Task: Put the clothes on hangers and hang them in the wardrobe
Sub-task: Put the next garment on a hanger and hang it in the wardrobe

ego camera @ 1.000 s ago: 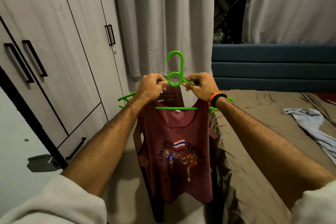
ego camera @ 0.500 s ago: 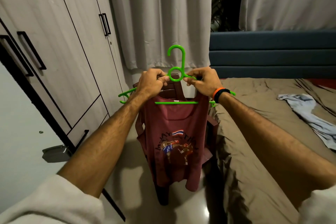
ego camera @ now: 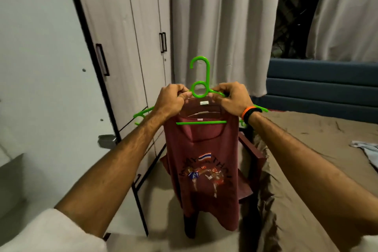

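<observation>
Shirt (ego camera: 204, 161) hangs on the green hanger (ego camera: 199, 80), held in front of the chest. Left hand (ego camera: 170, 101) and right hand (ego camera: 233, 98) pinch its shoulders beside the hook, probably to seat the straps. Wardrobe (ego camera: 122, 37) stands beyond, left.
</observation>
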